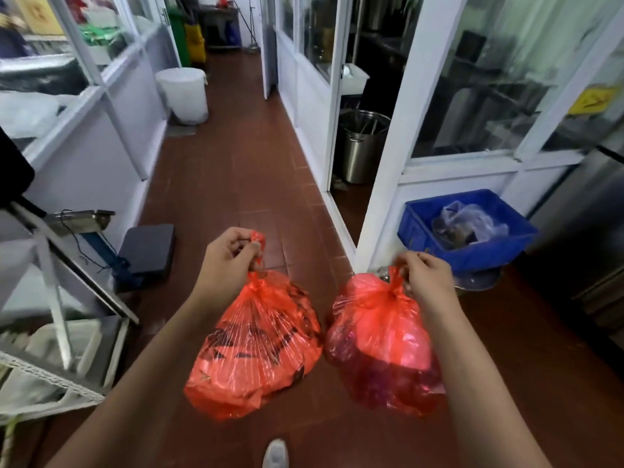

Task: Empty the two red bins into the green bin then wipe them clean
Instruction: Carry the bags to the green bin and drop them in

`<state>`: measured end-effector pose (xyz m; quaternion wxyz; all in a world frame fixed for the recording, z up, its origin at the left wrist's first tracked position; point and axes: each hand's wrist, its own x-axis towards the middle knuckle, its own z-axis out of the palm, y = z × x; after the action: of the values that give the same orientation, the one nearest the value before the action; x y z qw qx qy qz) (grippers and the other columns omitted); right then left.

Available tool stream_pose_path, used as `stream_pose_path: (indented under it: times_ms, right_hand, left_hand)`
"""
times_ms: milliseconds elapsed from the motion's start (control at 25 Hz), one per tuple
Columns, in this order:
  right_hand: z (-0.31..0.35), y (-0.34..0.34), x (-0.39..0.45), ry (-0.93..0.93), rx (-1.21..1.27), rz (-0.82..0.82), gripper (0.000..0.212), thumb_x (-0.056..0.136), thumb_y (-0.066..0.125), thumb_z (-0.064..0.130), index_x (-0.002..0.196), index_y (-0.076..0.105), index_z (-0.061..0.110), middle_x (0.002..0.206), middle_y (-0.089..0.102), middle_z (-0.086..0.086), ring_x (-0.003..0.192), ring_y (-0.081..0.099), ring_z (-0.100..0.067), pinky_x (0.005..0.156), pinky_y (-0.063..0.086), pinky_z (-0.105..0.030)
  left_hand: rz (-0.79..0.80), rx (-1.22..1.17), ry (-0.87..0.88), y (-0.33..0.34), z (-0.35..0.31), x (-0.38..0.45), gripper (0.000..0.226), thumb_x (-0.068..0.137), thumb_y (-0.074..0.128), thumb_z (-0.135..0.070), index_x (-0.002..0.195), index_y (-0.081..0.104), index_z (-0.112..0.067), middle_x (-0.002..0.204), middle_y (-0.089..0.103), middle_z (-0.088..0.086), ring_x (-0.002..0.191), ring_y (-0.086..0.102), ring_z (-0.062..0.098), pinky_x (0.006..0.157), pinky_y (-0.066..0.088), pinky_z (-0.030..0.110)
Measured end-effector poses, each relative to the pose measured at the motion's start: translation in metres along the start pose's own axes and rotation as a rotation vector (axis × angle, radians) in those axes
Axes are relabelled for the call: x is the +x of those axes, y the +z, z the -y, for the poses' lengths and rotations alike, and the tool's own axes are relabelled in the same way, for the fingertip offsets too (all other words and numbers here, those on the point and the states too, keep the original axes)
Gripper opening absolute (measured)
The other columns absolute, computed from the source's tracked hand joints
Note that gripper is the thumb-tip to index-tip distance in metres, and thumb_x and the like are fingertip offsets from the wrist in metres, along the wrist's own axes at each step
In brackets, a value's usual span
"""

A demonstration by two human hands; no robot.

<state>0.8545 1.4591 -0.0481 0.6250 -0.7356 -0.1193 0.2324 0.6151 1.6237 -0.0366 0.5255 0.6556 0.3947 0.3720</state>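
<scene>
Pinching knotted bag necks, left hand (pixel 227 256) left red bag (pixel 256 342), right hand (pixel 427 276) right red bag (pixel 381 342)

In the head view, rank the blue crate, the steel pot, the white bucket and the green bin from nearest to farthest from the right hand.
From the right hand, which grips a red bag:
1. Blue crate, just beyond it on the right.
2. Steel pot, through the doorway ahead.
3. White bucket, by the left wall, farther up the corridor.
4. Green bin, at the corridor's far end.

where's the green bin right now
The green bin stands at the corridor's far end, upper left in the head view, beside a yellow container and beyond the white bucket.
</scene>
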Motion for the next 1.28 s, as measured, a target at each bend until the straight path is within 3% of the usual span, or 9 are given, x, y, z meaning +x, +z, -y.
stream_pose_path:
  times_ms: [160, 440, 680, 1000, 1280]
  right_hand:
    - [0.026, 0.064, 0.059, 0.009, -0.026, 0.056, 0.017, 0.091, 0.061, 0.009, 0.079, 0.069, -0.001, 0.061, 0.048, -0.013, 0.043, 0.038, -0.014, 0.036, 0.032, -0.020]
    - [0.064, 0.160, 0.165, -0.014, -0.035, 0.140, 0.020, 0.090, 0.060, 0.009, 0.073, 0.066, 0.001, 0.055, 0.047, -0.008, 0.036, 0.036, -0.009, 0.035, 0.029, -0.019]
    - [0.089, 0.229, 0.273, -0.021, -0.062, 0.189, 0.021, 0.091, 0.062, 0.014, 0.082, 0.069, -0.004, 0.058, 0.050, -0.006, 0.039, 0.039, -0.007, 0.040, 0.032, -0.022]
    - [0.121, 0.325, 0.421, -0.023, -0.059, 0.349, 0.030, 0.088, 0.063, 0.009, 0.058, 0.060, 0.011, 0.051, 0.044, -0.005, 0.035, 0.034, -0.010, 0.034, 0.027, -0.020]
    - [0.145, 0.412, 0.528, -0.017, -0.101, 0.382, 0.022, 0.086, 0.064, 0.009, 0.065, 0.064, 0.009, 0.053, 0.044, -0.006, 0.040, 0.035, -0.014, 0.037, 0.029, -0.020]
  left_hand:
    - [-0.035, 0.043, -0.013, -0.016, 0.011, 0.072, 0.010, 0.099, 0.054, 0.004, 0.098, 0.064, 0.002, 0.067, 0.058, 0.009, 0.060, 0.053, 0.015, 0.058, 0.047, 0.022]
    - [-0.130, 0.064, 0.003, -0.036, 0.014, 0.205, 0.011, 0.097, 0.056, 0.003, 0.103, 0.065, 0.003, 0.075, 0.062, 0.013, 0.066, 0.057, 0.018, 0.065, 0.050, 0.026]
    - [-0.244, 0.085, -0.020, -0.039, 0.034, 0.319, 0.016, 0.097, 0.059, -0.003, 0.098, 0.068, -0.016, 0.077, 0.066, 0.008, 0.068, 0.062, 0.019, 0.072, 0.055, 0.038]
    - [-0.334, 0.163, -0.077, -0.023, 0.048, 0.461, 0.024, 0.088, 0.073, -0.004, 0.103, 0.062, -0.019, 0.091, 0.071, 0.010, 0.078, 0.068, 0.019, 0.079, 0.059, 0.042]
    - [-0.379, 0.252, -0.129, -0.036, 0.060, 0.579, 0.014, 0.092, 0.062, -0.002, 0.090, 0.062, -0.015, 0.071, 0.071, 0.011, 0.068, 0.070, 0.035, 0.076, 0.059, 0.057]
